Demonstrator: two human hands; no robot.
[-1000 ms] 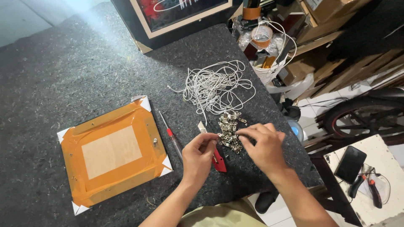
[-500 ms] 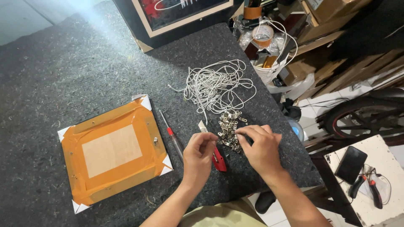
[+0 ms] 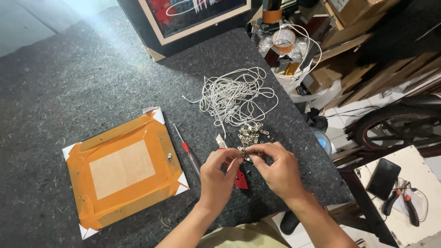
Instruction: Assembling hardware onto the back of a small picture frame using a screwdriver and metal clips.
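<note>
My left hand [image 3: 219,176] and my right hand [image 3: 275,169] meet fingertip to fingertip over the near end of a small pile of metal hangers [image 3: 251,133]. Both pinch one small metal piece [image 3: 242,155] between them. Under my left hand lies a red-handled cutter [image 3: 239,180], partly hidden. A tangle of white cord [image 3: 234,95] lies just beyond the pile. To the left rests a face-down picture frame [image 3: 124,167] taped in orange-brown, with a small screwdriver [image 3: 188,152] beside its right edge.
The dark grey felt table [image 3: 69,82] ends close to the right of my hands. A framed picture [image 3: 193,18] leans at the far edge. Tape rolls and boxes [image 3: 285,41] crowd the back right. A bicycle wheel [image 3: 395,128] and a white stool with pliers [image 3: 399,202] stand beside the table.
My right hand has drawn back from the pile toward my left hand, and both now pinch one small metal piece together. The frame, cord and screwdriver have not moved.
</note>
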